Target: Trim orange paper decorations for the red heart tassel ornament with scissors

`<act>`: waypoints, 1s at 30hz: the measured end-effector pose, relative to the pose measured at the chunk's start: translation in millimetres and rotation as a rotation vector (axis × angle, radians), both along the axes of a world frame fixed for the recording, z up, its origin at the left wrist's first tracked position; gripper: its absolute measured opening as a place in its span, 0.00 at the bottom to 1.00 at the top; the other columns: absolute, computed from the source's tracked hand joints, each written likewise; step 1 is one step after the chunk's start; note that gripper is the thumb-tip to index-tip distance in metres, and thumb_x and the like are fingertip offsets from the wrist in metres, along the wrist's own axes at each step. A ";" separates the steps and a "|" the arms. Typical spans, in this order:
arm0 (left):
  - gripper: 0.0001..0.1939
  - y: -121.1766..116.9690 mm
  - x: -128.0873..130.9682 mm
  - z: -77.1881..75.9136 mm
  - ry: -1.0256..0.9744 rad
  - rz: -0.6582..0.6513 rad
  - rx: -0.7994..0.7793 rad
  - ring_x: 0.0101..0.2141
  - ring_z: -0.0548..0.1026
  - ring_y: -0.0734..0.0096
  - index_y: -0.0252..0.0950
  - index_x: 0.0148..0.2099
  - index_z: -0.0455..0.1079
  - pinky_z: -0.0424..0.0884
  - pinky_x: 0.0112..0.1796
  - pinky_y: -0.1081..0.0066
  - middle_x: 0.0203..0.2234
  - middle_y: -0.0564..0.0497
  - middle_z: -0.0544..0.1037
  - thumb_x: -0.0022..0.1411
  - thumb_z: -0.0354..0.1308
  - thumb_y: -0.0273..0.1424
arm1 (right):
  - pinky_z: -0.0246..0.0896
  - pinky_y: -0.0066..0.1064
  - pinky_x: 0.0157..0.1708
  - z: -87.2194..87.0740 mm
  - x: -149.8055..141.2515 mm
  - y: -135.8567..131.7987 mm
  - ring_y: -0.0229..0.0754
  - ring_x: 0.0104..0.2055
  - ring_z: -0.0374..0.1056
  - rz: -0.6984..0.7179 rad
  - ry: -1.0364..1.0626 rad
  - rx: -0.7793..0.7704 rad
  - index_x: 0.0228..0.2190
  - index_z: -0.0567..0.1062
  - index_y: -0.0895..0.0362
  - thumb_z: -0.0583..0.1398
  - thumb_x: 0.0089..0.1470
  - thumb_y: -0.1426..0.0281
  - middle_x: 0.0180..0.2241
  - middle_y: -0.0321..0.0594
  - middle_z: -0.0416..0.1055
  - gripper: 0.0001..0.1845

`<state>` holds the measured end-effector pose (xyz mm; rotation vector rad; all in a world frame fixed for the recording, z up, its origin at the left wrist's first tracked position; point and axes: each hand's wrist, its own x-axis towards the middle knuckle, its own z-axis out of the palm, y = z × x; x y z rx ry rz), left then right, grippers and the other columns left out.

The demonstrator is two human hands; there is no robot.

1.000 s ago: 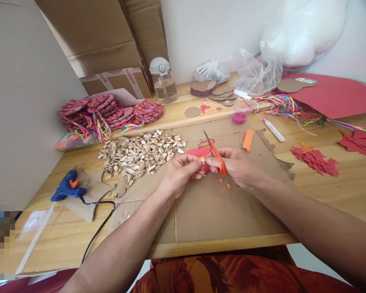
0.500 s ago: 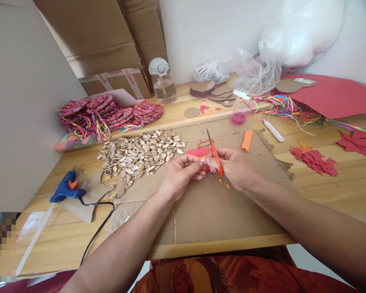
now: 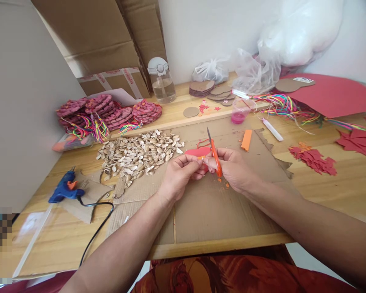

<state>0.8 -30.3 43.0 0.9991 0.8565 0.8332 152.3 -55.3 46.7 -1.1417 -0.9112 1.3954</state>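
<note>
My left hand (image 3: 181, 171) pinches a small orange paper piece (image 3: 201, 157) over the cardboard mat. Orange-handled scissors (image 3: 215, 156) rest in my right hand (image 3: 233, 167), with their dark blade pointing up and away. The fingertips of both hands meet at the orange piece, where a little white shows. Behind the fingers lies a red paper piece (image 3: 198, 151), partly hidden by my hands. Tiny orange scraps (image 3: 227, 185) are scattered below my right hand. Further back on the mat is an orange strip (image 3: 246, 141) with a ragged lower edge.
Peanut shells (image 3: 140, 156) spread across the mat's left side. A blue glue gun (image 3: 64, 187) with a black cord lies left. Red scraps (image 3: 314, 160), a white tube (image 3: 273, 130) and a cup of pink liquid (image 3: 238, 112) are at the right. Stacked pink pieces (image 3: 100, 110) stand back left.
My hands stay almost in place with the scissors and orange piece. The orange piece is turned slightly between my fingertips, and less white shows. The whole view has shifted very slightly.
</note>
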 end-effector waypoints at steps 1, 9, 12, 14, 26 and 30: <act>0.11 0.0 0.0 0.3 0.001 0.006 -0.003 0.25 0.75 0.75 0.30 0.32 0.70 0.70 0.29 0.76 0.26 0.47 0.78 0.53 0.65 0.33 | 0.53 0.27 0.24 -0.2 0.3 0.2 0.32 0.21 0.59 0.010 0.002 -0.002 0.19 0.73 0.57 0.65 0.40 0.71 0.17 0.31 0.66 0.06; 0.09 4.7 -3.7 7.2 0.023 -0.021 -0.009 0.22 0.72 0.77 0.29 0.29 0.69 0.67 0.25 0.77 0.21 0.50 0.75 0.51 0.65 0.30 | 0.51 0.27 0.25 2.9 16.5 3.9 0.32 0.22 0.57 0.138 -0.059 -0.008 0.22 0.74 0.58 0.66 0.45 0.65 0.18 0.31 0.64 0.10; 0.09 6.1 -4.2 6.1 0.030 -0.026 -0.001 0.21 0.71 0.78 0.30 0.29 0.69 0.67 0.24 0.76 0.21 0.51 0.75 0.50 0.65 0.30 | 0.50 0.26 0.24 4.0 20.7 5.0 0.31 0.22 0.57 0.183 -0.057 -0.028 0.24 0.75 0.59 0.67 0.44 0.65 0.20 0.31 0.65 0.10; 0.09 6.2 -4.1 4.8 0.041 -0.030 0.008 0.21 0.71 0.78 0.30 0.29 0.69 0.67 0.25 0.76 0.21 0.50 0.75 0.50 0.65 0.30 | 0.49 0.25 0.24 4.9 20.6 5.1 0.31 0.23 0.57 0.219 -0.058 -0.028 0.25 0.77 0.59 0.67 0.44 0.65 0.20 0.32 0.66 0.10; 0.11 2.3 -0.5 4.2 0.025 -0.035 -0.018 0.24 0.73 0.77 0.29 0.32 0.70 0.69 0.27 0.77 0.24 0.48 0.77 0.52 0.65 0.32 | 0.55 0.27 0.25 6.5 3.9 -0.7 0.32 0.21 0.59 0.055 -0.048 -0.004 0.21 0.74 0.58 0.67 0.40 0.68 0.18 0.31 0.66 0.07; 0.11 1.2 0.6 4.2 0.042 0.010 -0.019 0.24 0.74 0.77 0.29 0.32 0.70 0.69 0.27 0.77 0.24 0.48 0.77 0.52 0.65 0.32 | 0.54 0.27 0.24 2.3 0.4 -0.7 0.32 0.21 0.58 0.000 -0.054 0.000 0.20 0.72 0.57 0.67 0.40 0.66 0.18 0.31 0.65 0.09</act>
